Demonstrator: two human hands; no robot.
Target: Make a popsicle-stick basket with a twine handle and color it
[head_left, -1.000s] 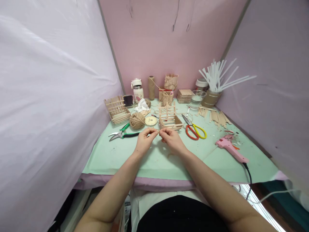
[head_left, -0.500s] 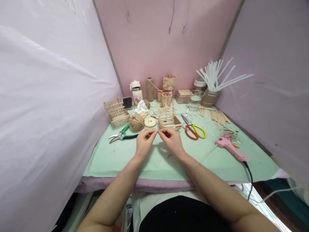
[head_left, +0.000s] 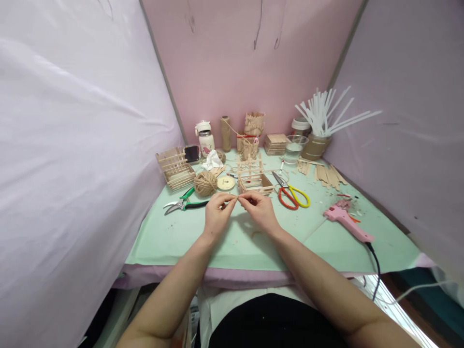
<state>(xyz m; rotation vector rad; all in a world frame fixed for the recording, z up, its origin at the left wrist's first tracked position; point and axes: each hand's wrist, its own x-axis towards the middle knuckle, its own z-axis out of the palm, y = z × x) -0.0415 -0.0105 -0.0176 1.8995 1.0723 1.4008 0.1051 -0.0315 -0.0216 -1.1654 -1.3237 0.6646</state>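
My left hand [head_left: 218,211] and my right hand [head_left: 259,210] meet over the middle of the table, each in a pinch with the fingertips almost touching. What lies between the fingertips is too small to make out. Just beyond them stands a small basket [head_left: 267,185] of wooden craft sticks with a tall slatted back. A ball of jute twine [head_left: 205,183] and a round cream lid-like disc [head_left: 225,182] are behind my left hand. Green-handled pruning shears [head_left: 185,205] lie left of it. Scissors [head_left: 287,197] with red and yellow handles lie right of my right hand.
A pink glue gun [head_left: 346,220] with its cord lies at the right. Loose craft sticks [head_left: 329,176], a clear cup of water [head_left: 294,151] and a holder of white sticks [head_left: 316,146] stand behind it. Another stick basket [head_left: 177,176] sits at the left, near a bottle [head_left: 206,141].
Both hands stay in nearly the same place, still pinched together. Only the fingertips have shifted very slightly. The things on the table have not moved.
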